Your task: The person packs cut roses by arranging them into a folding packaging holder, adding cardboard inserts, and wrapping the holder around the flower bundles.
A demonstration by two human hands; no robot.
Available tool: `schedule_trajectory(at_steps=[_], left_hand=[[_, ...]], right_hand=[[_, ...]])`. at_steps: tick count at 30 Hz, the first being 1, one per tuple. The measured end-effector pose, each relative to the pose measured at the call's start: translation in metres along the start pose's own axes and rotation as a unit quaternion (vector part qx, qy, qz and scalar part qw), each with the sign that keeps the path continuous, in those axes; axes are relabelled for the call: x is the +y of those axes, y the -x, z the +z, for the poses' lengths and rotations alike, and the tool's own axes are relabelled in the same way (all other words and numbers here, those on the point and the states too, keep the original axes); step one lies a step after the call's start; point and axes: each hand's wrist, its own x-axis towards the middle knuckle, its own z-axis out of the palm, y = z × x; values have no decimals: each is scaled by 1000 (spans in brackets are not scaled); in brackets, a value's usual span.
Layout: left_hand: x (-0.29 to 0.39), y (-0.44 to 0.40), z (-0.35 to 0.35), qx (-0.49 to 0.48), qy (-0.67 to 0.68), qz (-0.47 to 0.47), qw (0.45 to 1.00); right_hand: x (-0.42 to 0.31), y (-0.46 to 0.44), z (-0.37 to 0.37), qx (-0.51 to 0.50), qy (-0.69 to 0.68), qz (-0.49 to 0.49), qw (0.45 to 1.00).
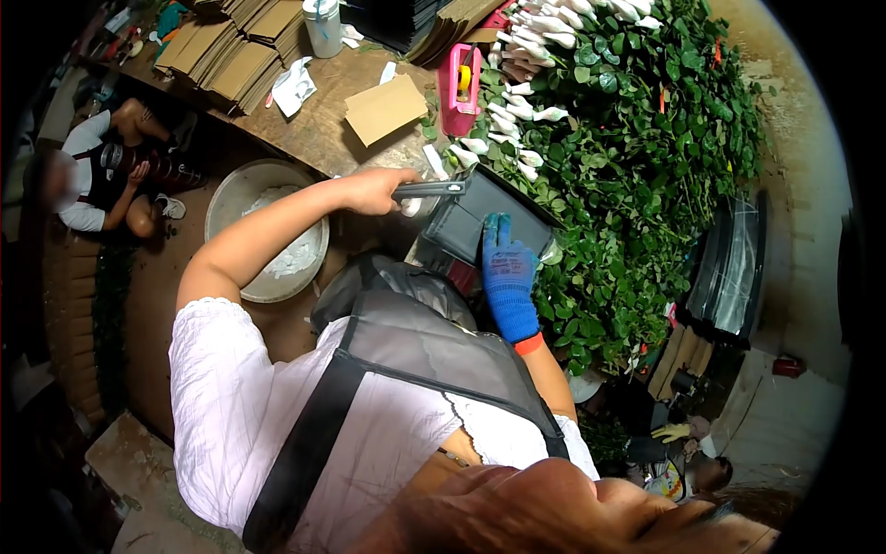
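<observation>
Hair (761,506) of the wearer at the lower edge, closest to the lens; next up, white blouse (221,369) and sheer dark apron (406,342). Biggest item beyond: heap of leafy green stems (646,185), filling the right side. Wooden workbench (337,83) ahead, worn top. Co-worker (85,217) seated low at far left, apart from the work. Round basin (215,208) on the floor beside the left arm, white scraps inside. Cardboard stacks (208,60) at the bench's far left corner. Dark grey box (452,222), the piece being handled, lies before the apron, between bench edge and heap. Right hand (510,272), blue-gloved: fingers extended, laid against the box, wrapped around nothing. Left hand (377,191), bare: closed on the near end of a grey bar-shaped tool (434,188), whose other end reaches the box's edge; exact tool type unclear. Loose cardboard sheet (386,109) flat on the bench, 1 only; pink tape dispenser (457,118) just beside the heap. Smallest: white-sleeved flower heads (552,114), well over 10, clustered along the heap's bench side. Progress, my reading: mid-course. Sleeving looks done on those heads; the stacked cardboard appears unused, and plenty of stems remain heaped. Box contents, if any, cannot be made out.
</observation>
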Motion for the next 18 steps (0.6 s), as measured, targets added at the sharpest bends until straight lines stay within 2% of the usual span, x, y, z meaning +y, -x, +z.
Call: schedule_trajectory(at_steps=[4,5,8,9,12,15,18], left_hand=[[16,3,-4,-22,-63,-8,998],[13,-1,2,10,-69,-2,998],[21,-9,12,8,-183,-96,978],[19,-9,16,27,-210,-91,973],[17,-8,20,31,-205,-116,971],[-5,2,22,34,16,-5,999],[15,27,2,19,5,-66,998]], right_hand=[[0,0,-1,1,-5,-3,1000],[0,-1,2,9,-5,-3,1000],[1,0,8,26,-1,-6,1000],[2,1,8,28,1,-9,1000],[3,1,6,26,-4,-9,1000],[4,2,5,20,-12,-20,1000],[4,4,-1,15,-11,-20,1000]])
